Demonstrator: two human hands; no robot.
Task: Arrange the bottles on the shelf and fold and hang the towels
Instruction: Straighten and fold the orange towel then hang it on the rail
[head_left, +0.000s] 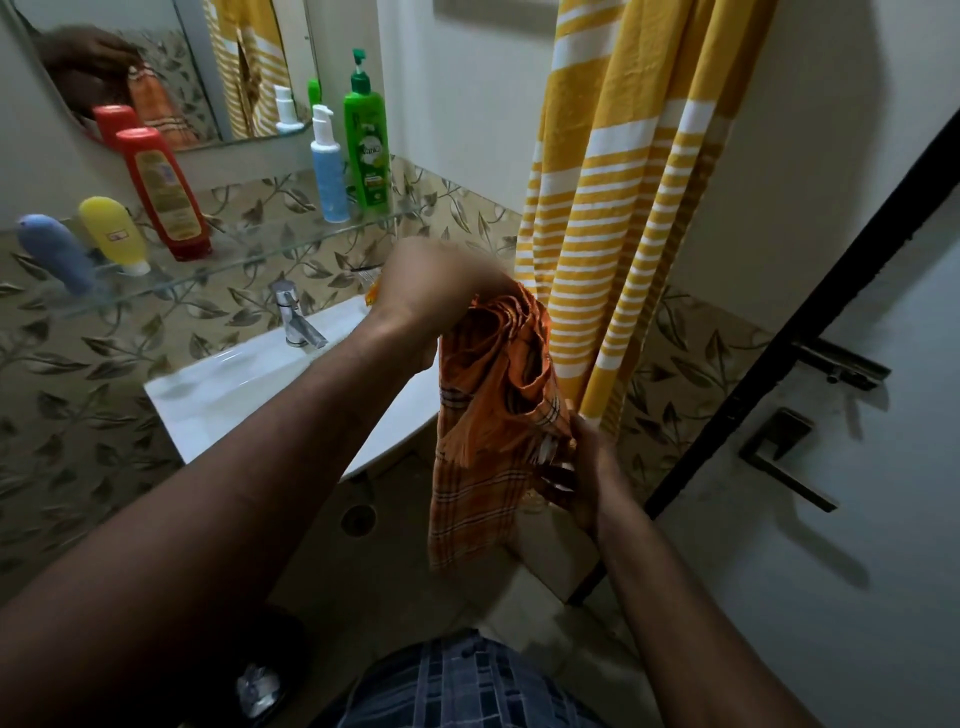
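An orange checked towel (483, 441) hangs bunched in front of me. My left hand (441, 291) grips its top, and my right hand (576, 467) pinches its lower right edge. Behind it a yellow and white striped towel (623, 182) hangs on the wall. On the glass shelf (249, 260) stand a red bottle (163, 195), a yellow bottle (117, 234), a blue-grey bottle (54, 252), a light blue pump bottle (328, 166) and a green pump bottle (366, 145).
A white sink (223, 384) with a chrome tap (293, 317) sits below the shelf. A mirror (171, 67) hangs above it. At right a door (857, 415) with a dark handle (779, 452) stands open.
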